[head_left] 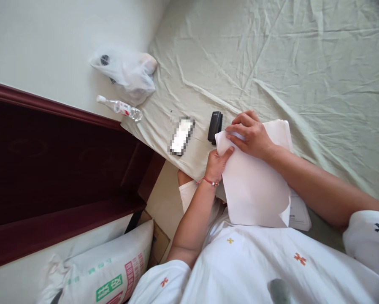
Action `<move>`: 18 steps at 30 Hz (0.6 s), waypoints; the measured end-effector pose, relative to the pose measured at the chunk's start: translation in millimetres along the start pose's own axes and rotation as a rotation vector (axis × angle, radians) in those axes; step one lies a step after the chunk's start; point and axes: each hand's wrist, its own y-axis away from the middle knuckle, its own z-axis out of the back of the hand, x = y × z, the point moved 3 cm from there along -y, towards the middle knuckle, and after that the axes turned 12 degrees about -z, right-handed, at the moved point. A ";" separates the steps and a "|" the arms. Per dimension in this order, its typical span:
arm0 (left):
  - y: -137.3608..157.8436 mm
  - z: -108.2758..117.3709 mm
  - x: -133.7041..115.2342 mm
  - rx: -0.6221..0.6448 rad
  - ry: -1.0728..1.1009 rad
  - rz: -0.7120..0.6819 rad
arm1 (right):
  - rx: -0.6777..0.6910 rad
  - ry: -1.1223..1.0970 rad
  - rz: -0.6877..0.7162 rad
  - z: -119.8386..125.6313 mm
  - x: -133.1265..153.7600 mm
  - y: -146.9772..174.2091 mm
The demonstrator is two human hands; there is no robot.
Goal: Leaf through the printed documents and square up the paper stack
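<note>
A stack of white paper sheets (255,190) rests over my lap and the bed edge, its lower corner curling up. My left hand (218,164) grips the left edge, thumb lying on top and fingers hidden beneath. At the upper left corner, my right hand (248,133) has its bent fingers closed on the top of the sheets. More white paper (280,133) shows past the right wrist. Just beyond the sheets' corner lies a black stapler (215,127). Printed pages (300,215) peek out under the stack at lower right.
A phone with a blurred screen (182,136) lies on the pale green bedsheet (303,63). Near the wall are a clear plastic bottle (121,108) and a white plastic bag (129,76). The dark red headboard (50,156) borders the left, with a printed sack (110,270) below.
</note>
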 end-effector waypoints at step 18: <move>-4.0 3.6 6.5 0.035 -0.034 -0.041 | 0.040 0.006 -0.040 0.1 -6.4 -0.3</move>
